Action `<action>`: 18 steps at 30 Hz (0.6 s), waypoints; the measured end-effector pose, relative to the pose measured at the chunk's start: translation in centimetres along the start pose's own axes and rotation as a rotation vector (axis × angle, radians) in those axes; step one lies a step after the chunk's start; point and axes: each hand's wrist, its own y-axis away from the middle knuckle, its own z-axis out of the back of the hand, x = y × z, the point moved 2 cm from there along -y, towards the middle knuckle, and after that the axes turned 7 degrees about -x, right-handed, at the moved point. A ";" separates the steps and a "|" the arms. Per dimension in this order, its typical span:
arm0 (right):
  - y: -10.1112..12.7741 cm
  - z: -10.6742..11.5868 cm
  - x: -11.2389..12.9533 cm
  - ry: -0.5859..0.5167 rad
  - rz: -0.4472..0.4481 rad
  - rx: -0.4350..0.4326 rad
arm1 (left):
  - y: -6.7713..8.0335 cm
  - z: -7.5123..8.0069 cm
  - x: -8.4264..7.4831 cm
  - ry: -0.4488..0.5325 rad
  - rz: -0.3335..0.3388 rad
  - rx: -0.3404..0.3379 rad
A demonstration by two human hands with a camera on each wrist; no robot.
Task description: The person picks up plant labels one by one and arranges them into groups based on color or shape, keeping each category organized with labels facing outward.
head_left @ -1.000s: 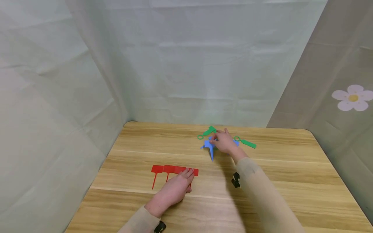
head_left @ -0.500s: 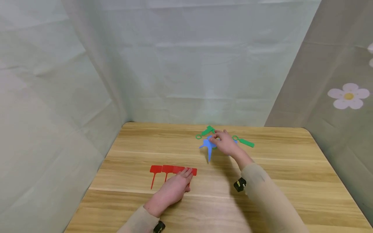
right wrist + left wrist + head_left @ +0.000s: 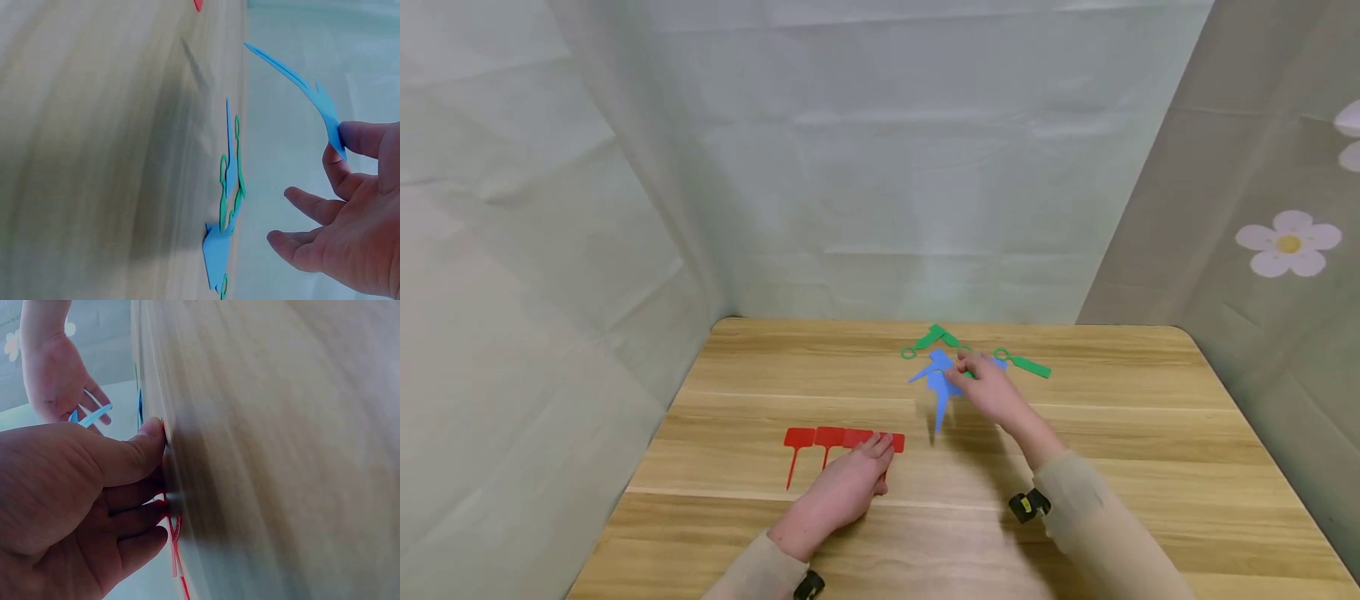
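Observation:
My right hand [image 3: 988,390] pinches a blue T-shaped plant label [image 3: 325,109] between thumb and index finger, raised off the table with its pointed stem toward me. The other right fingers spread apart in the right wrist view. Below and beside that hand lie more blue labels [image 3: 217,253], one [image 3: 937,360] just behind the held one. My left hand [image 3: 850,477] rests on the right end of a row of red plant labels [image 3: 800,437], set edge to edge with stems toward me. Its fingers partly cover two of them.
Near the far table edge lie green ring-ended tags, two crossing [image 3: 931,336] and one at the right [image 3: 1032,367]. The wooden table [image 3: 1150,483] ends at a pale cloth backdrop [image 3: 880,167] behind and at the sides.
My right hand has lifted a blue label from the pile and drawn it slightly toward me. The left hand stays on the red labels. The head view has shifted a little.

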 end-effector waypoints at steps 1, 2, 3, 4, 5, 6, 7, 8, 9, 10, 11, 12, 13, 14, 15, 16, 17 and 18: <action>0.2 -0.2 -0.1 0.001 -0.003 0.003 | 0.0 0.0 0.0 0.000 0.002 0.002; 0.4 -0.3 -0.1 0.000 -0.004 0.004 | 0.0 0.0 0.1 0.001 0.004 0.004; 0.6 -0.5 -0.1 -0.002 -0.006 0.005 | 0.0 0.0 0.1 0.002 0.006 0.006; 0.8 -0.6 -0.2 -0.002 -0.004 0.008 | 0.0 0.0 0.1 0.003 0.008 0.007; 1.1 -0.8 -0.2 -0.008 -0.006 0.010 | 0.0 0.0 0.1 0.003 0.008 0.009; 1.3 -1.0 -0.2 -0.008 -0.002 0.013 | 0.0 0.0 0.1 0.003 0.009 0.010; 1.6 -1.2 -0.2 -0.013 0.000 0.014 | 0.0 0.0 0.1 0.005 0.009 0.010; 1.9 -1.4 -0.1 -0.023 0.008 0.018 | 0.0 0.0 0.1 0.007 0.009 0.009; 2.1 -1.6 -0.2 -0.026 0.013 0.023 | 0.0 -0.1 0.1 0.006 0.010 0.008; 2.3 -1.9 -0.2 -0.023 0.022 0.025 | 0.0 -0.1 0.1 0.006 0.011 0.006; 2.4 -2.1 -0.2 -0.024 0.035 0.024 | 0.0 0.0 0.1 0.006 0.012 0.006; 2.6 -2.3 -0.2 -0.018 0.048 0.022 | -0.1 -0.1 0.1 0.006 0.013 0.005; 2.7 -2.5 -0.2 -0.012 0.057 0.016 | -0.1 -0.1 0.1 0.006 0.015 0.006; 2.8 -2.7 -0.2 -0.005 0.060 0.012 | -0.1 -0.1 0.2 0.006 0.015 0.005; 2.9 -2.9 -0.2 0.007 0.060 0.006 | -0.1 -0.1 0.1 0.004 0.015 0.005; 3.0 -3.0 -0.2 0.014 0.055 0.006 | -0.1 -0.1 0.1 0.007 0.016 0.005; 3.1 -3.2 -0.1 0.019 0.047 0.006 | -0.1 -0.1 0.1 0.008 0.018 0.009; 3.3 -3.3 -0.1 0.023 0.035 0.006 | -0.1 -0.1 0.1 0.009 0.019 0.012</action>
